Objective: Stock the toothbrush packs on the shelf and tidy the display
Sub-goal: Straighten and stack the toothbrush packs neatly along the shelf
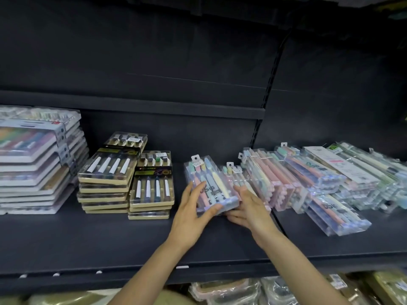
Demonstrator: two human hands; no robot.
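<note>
A clear pack of pastel toothbrushes lies on top of a small pile in the middle of the dark shelf. My left hand grips its near left corner, thumb across the front edge. My right hand holds the pile's near right side, fingers curled under it. Another similar pack lies just right of the held one. More clear pastel packs lean in an untidy row to the right, and one pack sticks out toward the shelf's front.
Two piles of gold-framed toothbrush packs stand left of my hands. A tall pile of wide flat packs fills the far left. Packaged goods sit on the shelf below. A slotted upright divides the back panel.
</note>
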